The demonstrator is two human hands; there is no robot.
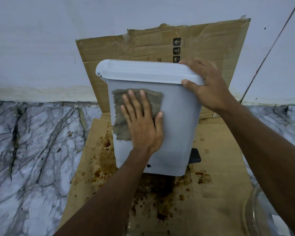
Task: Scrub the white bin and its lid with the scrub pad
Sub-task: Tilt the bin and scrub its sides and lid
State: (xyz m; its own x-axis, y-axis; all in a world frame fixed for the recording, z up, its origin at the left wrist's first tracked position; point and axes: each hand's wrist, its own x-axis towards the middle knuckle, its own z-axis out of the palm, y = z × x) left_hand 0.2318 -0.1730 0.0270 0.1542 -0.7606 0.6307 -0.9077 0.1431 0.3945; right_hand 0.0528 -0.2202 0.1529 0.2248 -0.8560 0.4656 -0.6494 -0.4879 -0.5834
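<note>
Scrubbing under way on the near wall of the white bin [177, 126], set on stained cardboard [220, 167]. Left grip [143, 123] spread flat, fingers straight, curled round nothing, pressing the scrub pad [122, 120] against the upper part of that wall. Right grip [206, 86] clamped on the lid [143, 72] at the bin's top right corner, thumb under the rim, fingers over the top, steadying. Likely next: firm strokes down toward the bin's base, then the other walls and the lid, with that brace held firm.
</note>
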